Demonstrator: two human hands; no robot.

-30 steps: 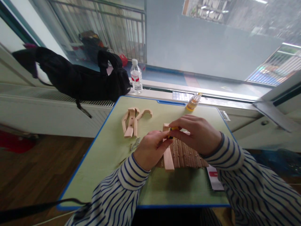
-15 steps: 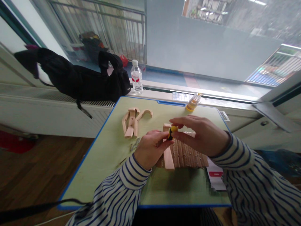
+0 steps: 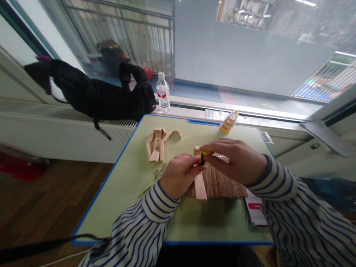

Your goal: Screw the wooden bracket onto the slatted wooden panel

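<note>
My left hand and my right hand meet over a wooden slatted panel lying on the green table. Between the fingertips of my right hand sits a small yellow and black tool, pinched from the right. My left hand's thumb and fingers are curled, touching the tool's lower end and a pale wooden bar that lies along the panel's left edge. What the tool's tip touches is hidden by my fingers.
Several curved wooden pieces lie at the table's back left, with small screws near them. A small amber bottle stands at the back edge, a water bottle and black bag on the sill. A red-and-white card lies at right.
My right hand's fingers have shifted round the yellow tool, first lifting it into view, then closing lower on it. My left hand stays on the bar.
</note>
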